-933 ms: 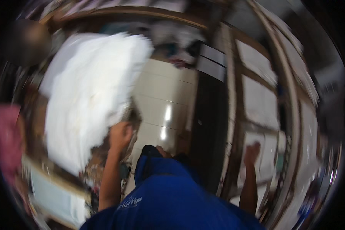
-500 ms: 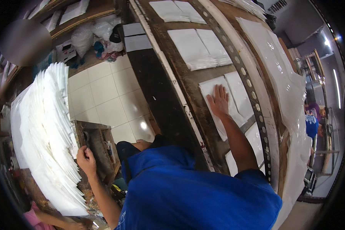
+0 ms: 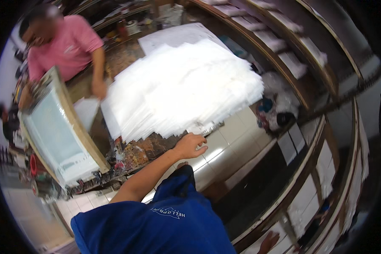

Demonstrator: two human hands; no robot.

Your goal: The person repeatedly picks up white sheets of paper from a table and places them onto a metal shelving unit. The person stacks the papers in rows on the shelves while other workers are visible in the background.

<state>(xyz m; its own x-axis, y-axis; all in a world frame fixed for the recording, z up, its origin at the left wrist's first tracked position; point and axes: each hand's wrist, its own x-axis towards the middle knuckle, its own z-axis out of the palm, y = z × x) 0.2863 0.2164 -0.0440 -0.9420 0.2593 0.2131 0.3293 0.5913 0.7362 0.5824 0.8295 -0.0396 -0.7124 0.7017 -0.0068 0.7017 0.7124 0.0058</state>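
Observation:
A broad, fanned pile of thin white sheets (image 3: 182, 84) lies on a stained worktable (image 3: 150, 148). Beside the pile's near edge is my left hand (image 3: 191, 146), its fingers loosely bent and apart, with nothing in them. Low at the right, my right hand (image 3: 269, 242) shows only in part. Its fingers are apart, over a rack shelf bearing flat white packs (image 3: 302, 201). Whether it touches a pack I cannot tell.
Across the worktable, a person in a pink shirt (image 3: 65, 46) has one hand at the pile's left edge. A raised, tilted screen-printing frame (image 3: 63, 131) stands before them. Wooden shelves (image 3: 258, 38) with white packs run along the far right; clear plastic bags (image 3: 279, 91) sit below.
My view has swung left, bringing the pile, the person in pink and the screen frame into sight. My right hand, earlier flat on a white pack, is now at the lower right edge.

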